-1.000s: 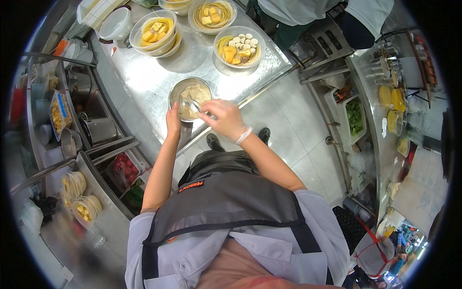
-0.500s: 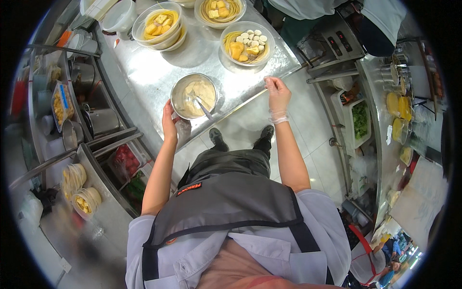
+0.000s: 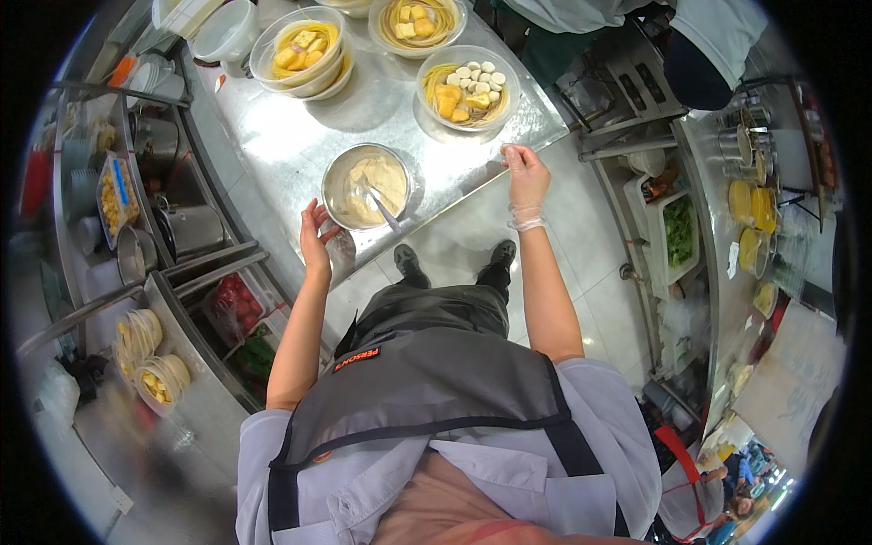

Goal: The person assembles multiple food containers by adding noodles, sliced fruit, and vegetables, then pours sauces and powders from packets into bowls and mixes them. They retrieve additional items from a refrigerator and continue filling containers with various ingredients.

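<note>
A steel bowl [image 3: 334, 202] of pale, thick paste stands close to the near edge of the steel table [image 3: 272, 136]. A metal spoon [image 3: 383, 211] leans in it, handle toward me. Just left of the bowl is my left hand [image 3: 315, 234], open, its fingers spread and curved. My right hand [image 3: 527, 182], in a clear plastic glove, is closed in a pinch at the table's right edge; whatever it may hold is too small to make out. Beyond it sits a clear plastic bowl [image 3: 467, 89] of noodles, yellow chunks and white round slices.
More bowls of noodles with yellow chunks [image 3: 304, 54] line the far side, beside a translucent tub [image 3: 227, 34]. Another person's sleeve [image 3: 581, 14] shows at far right. Shelves with pots [image 3: 186, 227] flank the left, a tray of greens [image 3: 679, 229] the right.
My left hand has come slightly away from the steel bowl's side and its fingers have spread. My right hand has hardly moved.
</note>
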{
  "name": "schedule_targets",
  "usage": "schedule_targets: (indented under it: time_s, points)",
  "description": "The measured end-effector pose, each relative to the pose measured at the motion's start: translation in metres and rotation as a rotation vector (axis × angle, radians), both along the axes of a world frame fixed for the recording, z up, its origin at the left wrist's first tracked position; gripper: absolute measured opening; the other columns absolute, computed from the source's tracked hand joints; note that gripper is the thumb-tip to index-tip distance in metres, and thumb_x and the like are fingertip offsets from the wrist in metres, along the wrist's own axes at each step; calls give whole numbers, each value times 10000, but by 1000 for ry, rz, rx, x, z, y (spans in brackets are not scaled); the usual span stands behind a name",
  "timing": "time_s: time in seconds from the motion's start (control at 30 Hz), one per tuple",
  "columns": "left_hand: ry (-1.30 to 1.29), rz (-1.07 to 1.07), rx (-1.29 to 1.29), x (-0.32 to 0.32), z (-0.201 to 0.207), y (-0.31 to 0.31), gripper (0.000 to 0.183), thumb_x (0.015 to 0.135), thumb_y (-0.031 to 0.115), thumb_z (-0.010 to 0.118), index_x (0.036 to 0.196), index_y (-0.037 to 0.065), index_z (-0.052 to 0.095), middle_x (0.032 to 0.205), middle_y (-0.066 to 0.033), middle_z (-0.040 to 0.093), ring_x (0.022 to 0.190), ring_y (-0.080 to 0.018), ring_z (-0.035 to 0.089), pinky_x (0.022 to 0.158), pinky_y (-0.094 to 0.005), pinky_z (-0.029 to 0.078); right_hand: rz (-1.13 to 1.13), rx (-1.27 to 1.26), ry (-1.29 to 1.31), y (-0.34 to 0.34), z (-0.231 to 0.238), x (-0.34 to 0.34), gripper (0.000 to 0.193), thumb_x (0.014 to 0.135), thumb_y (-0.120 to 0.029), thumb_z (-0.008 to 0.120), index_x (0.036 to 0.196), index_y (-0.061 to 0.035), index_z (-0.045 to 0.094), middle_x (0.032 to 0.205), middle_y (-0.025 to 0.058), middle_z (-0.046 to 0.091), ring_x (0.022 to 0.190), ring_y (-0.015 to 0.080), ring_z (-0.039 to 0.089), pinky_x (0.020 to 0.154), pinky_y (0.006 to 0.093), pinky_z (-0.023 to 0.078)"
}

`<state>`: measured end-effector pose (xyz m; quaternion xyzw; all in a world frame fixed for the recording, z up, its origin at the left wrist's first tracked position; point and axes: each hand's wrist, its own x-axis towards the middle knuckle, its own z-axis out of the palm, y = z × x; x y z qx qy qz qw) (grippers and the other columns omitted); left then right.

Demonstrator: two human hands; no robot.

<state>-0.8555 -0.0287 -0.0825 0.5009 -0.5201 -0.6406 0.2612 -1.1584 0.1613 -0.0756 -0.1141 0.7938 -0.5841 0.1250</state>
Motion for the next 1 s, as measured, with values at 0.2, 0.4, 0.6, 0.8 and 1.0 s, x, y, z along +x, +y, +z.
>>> schedule_targets:
  time_s: [0.2,0.4,0.6,0.8,1.0]
  points:
    - [14,52,13,7,-12,1,632,971,516,312,1356,23,399,1219,-122,534,1080,-188,518,804,-319,492,39,-26,-18,1,0,-3,195,895,-182,589,902,-7,673,833,25,680,673,79,572,661,216,460]
    - [-8,74,26,21,-7,1,630,958,522,344,1320,14,431,1093,-128,595,946,-174,582,714,-314,527,-43,-86,-198,-22,-1,-31,323,889,-280,592,1074,-17,615,796,61,673,626,117,639,530,234,465]
    - [6,-29,439,-26,31,51,455,913,364,462,1131,-35,442,759,-168,635,518,-233,617,446,-309,522,180,-29,-394,-50,5,-68,324,873,-166,503,1123,26,579,765,91,656,565,143,649,431,221,451]
    - [-90,228,252,-71,37,28,345,817,179,409,888,-125,554,673,-215,623,506,-280,630,468,-352,545,275,-3,-446,-43,12,-49,344,829,-64,437,1135,17,573,780,104,669,560,163,655,414,218,473]
    - [-60,182,284,-62,35,-19,373,874,239,410,878,-97,572,731,-194,645,600,-257,653,567,-345,561,625,234,-465,-30,27,-60,248,888,-197,563,984,15,649,788,100,673,547,139,630,496,237,493]
